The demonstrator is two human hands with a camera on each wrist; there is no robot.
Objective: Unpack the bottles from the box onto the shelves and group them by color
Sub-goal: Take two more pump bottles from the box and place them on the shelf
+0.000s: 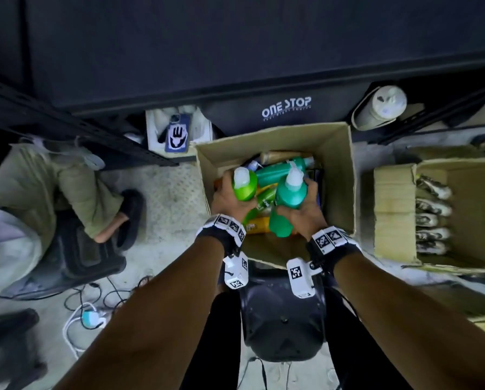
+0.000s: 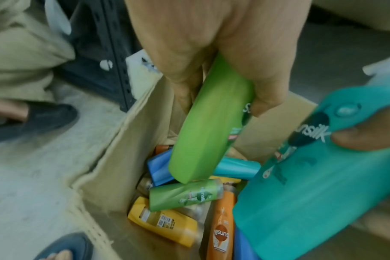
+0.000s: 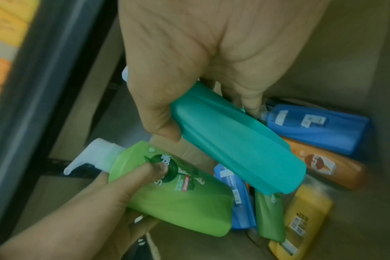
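Both my hands over the open box (image 1: 335, 164), one bottle gripped in each

L hand (image 1: 226, 199) wraps fingers + thumb round the lime-green pump bottle (image 1: 244, 184); R hand (image 1: 306, 211) clutches the teal pump bottle (image 1: 289, 192), both held above the box contents w/ white pumps pointing up in head view. Head cam alone shows the dark shelf frame (image 1: 75, 130) to the left, a phone (image 1: 177, 134) behind the box & a 2nd carton (image 1: 394, 209) on the right. L wrist cam picks out what head cam hides: a yellow bottle (image 2: 163, 221), an orange bottle (image 2: 222, 227), a small green bottle (image 2: 185, 195) lying loose at the bottom. R wrist cam adds a blue bottle (image 3: 316, 126) against the far wall, plus my L thumb (image 3: 154, 168) pressed on the lime label; pics blurry
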